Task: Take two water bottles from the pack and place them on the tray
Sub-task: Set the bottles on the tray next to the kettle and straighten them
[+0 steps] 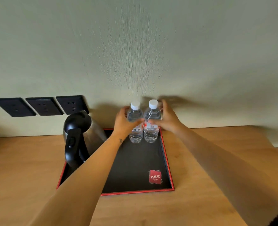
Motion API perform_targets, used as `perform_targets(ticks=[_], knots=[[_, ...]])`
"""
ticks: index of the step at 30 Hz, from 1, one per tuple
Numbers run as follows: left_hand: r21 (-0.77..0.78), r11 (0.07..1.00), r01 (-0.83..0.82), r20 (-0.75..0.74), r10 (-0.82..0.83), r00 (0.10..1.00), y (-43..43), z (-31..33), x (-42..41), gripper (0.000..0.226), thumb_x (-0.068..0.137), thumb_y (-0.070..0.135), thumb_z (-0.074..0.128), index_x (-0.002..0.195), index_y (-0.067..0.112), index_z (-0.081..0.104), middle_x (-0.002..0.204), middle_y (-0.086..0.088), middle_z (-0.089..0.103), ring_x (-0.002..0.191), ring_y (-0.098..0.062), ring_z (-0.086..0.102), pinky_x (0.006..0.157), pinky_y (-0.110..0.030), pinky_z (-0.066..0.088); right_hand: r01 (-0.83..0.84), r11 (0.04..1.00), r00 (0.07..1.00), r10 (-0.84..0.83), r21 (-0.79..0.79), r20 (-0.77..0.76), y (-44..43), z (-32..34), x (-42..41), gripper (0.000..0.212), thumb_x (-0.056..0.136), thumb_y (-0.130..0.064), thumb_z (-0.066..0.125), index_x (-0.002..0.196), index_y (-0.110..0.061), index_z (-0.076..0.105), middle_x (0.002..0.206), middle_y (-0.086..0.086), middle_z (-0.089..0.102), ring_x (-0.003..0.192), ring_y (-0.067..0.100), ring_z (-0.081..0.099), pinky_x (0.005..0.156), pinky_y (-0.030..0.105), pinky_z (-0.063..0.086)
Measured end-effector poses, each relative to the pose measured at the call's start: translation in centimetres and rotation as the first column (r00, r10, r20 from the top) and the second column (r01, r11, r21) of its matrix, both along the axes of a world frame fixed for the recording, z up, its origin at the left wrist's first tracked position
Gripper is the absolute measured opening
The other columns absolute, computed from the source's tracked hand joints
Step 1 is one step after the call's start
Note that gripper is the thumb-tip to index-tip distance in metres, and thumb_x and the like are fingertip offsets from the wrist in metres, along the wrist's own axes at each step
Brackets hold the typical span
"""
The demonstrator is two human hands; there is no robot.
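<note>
Wooden bench runs along a pale wall with three dark sockets at left. Black tray with a red rim sits on the bench, hotel logo patch at its near right. Steel kettle with a black handle stands on the tray's left side. Both arms reach in over the tray. Left hand is wrapped around the left bottle, fingers closed on its upper body. Right hand is closed the same way on the right bottle. Both bottles are upright, white caps on, touching side by side, at the far right of the tray near the wall. Bases look to be resting on the tray floor, though a slight hover can't be ruled out. Pack isn't in view. Judgement: this is the placing step, essentially at its end. Next move calls for opening both hands straight outward without nudging the bottles, then pulling back clear of the kettle.
</note>
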State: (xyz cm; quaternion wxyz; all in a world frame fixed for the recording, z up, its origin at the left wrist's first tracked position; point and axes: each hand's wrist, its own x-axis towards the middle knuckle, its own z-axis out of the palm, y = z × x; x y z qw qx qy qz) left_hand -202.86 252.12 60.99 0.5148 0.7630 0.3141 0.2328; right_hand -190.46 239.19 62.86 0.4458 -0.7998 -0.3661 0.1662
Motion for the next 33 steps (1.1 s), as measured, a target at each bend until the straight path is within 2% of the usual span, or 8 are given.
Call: perform_targets(ticks=[3, 6, 9, 12, 18, 21, 25, 33], knots=[[0.142, 0.985, -0.099, 0.023, 0.096, 0.995, 0.1, 2.6, 0.2, 0.056, 0.062, 0.035, 0.081, 0.108, 0.017, 0.055, 0.096, -0.003, 0.059, 0.087, -0.017, 0.055, 0.067, -0.024, 0.043, 0.027, 0.999, 0.984, -0.032, 0.029, 0.178, 0.4, 2.5, 0.2, 0.059, 0.068, -0.022, 0.08, 0.117, -0.01, 0.05, 0.111, 0.009, 0.058, 0.089, 0.015, 0.049, 0.072, 0.025, 0.037], [0.2, 0.976, -0.082, -0.024, 0.088, 0.996, -0.1, 4.3, 0.2, 0.044, 0.065, 0.036, 0.079, 0.097, 0.014, 0.059, 0.081, -0.004, 0.059, 0.073, -0.017, 0.055, 0.058, -0.023, 0.04, 0.029, 0.999, 0.957, -0.018, -0.034, 0.29, 0.8, 3.9, 0.1, 0.041, 0.071, -0.03, 0.077, 0.101, -0.011, 0.056, 0.098, 0.01, 0.064, 0.08, 0.02, 0.054, 0.065, 0.029, 0.041], [0.195, 0.979, -0.058, -0.071, 0.074, 0.995, -0.2, 5.2, 0.3, 0.04, 0.068, 0.033, 0.078, 0.095, 0.01, 0.061, 0.079, -0.006, 0.061, 0.072, -0.02, 0.055, 0.062, -0.025, 0.04, 0.059, 0.987, 0.917, 0.005, -0.149, 0.399, 1.2, 4.5, -0.1, 0.039, 0.075, -0.037, 0.072, 0.1, -0.012, 0.055, 0.089, 0.008, 0.061, 0.087, 0.028, 0.057, 0.061, 0.028, 0.034], [0.239, 0.971, -0.019, -0.117, 0.048, 0.992, -0.1, 5.9, 0.7, 0.039, 0.07, 0.029, 0.077, 0.097, 0.006, 0.062, 0.082, -0.008, 0.061, 0.074, -0.02, 0.054, 0.066, -0.027, 0.039, 0.053, 0.971, 0.883, 0.063, -0.232, 0.466, 1.5, 4.7, 0.0, 0.042, 0.078, -0.038, 0.069, 0.106, -0.01, 0.053, 0.105, 0.013, 0.065, 0.099, 0.031, 0.056, 0.067, 0.031, 0.039], [0.306, 0.946, 0.106, -0.173, -0.054, 0.983, 0.4, 5.8, 1.1, 0.026, 0.078, 0.013, 0.068, 0.1, 0.0, 0.063, 0.1, -0.02, 0.066, 0.089, -0.031, 0.059, 0.073, -0.031, 0.043, -0.086, 0.965, 0.885, 0.189, -0.249, 0.426, 0.9, 5.2, 0.5, 0.032, 0.08, -0.019, 0.068, 0.107, -0.006, 0.057, 0.105, 0.019, 0.066, 0.096, 0.034, 0.059, 0.068, 0.029, 0.033], [0.301, 0.939, 0.168, -0.188, -0.114, 0.976, 0.9, 5.6, 0.9, 0.027, 0.08, 0.011, 0.065, 0.107, 0.004, 0.063, 0.108, -0.018, 0.066, 0.097, -0.03, 0.059, 0.077, -0.028, 0.04, -0.123, 0.958, 0.866, 0.231, -0.259, 0.444, 0.5, 5.3, 1.0, 0.028, 0.079, -0.007, 0.067, 0.106, -0.006, 0.059, 0.107, 0.019, 0.066, 0.097, 0.032, 0.06, 0.07, 0.026, 0.034], [0.245, 0.937, 0.25, -0.192, -0.206, 0.96, 1.1, 5.5, 0.8, 0.027, 0.083, 0.006, 0.06, 0.108, 0.012, 0.064, 0.112, -0.012, 0.066, 0.1, -0.024, 0.058, 0.082, -0.027, 0.04, -0.159, 0.957, 0.845, 0.259, -0.242, 0.469, 0.2, 4.9, 1.3, 0.029, 0.079, 0.008, 0.058, 0.105, -0.005, 0.061, 0.107, 0.02, 0.066, 0.097, 0.033, 0.06, 0.076, 0.031, 0.042], [0.303, 0.88, 0.366, -0.248, -0.298, 0.922, 1.4, 5.6, 0.7, 0.037, 0.085, -0.003, 0.047, 0.111, 0.019, 0.062, 0.122, -0.009, 0.062, 0.106, -0.017, 0.053, 0.084, -0.024, 0.037, -0.237, 0.941, 0.842, 0.324, -0.243, 0.432, -0.2, 4.8, 1.6, 0.028, 0.084, 0.009, 0.05, 0.107, -0.003, 0.06, 0.112, 0.018, 0.064, 0.101, 0.031, 0.057, 0.079, 0.028, 0.039]])
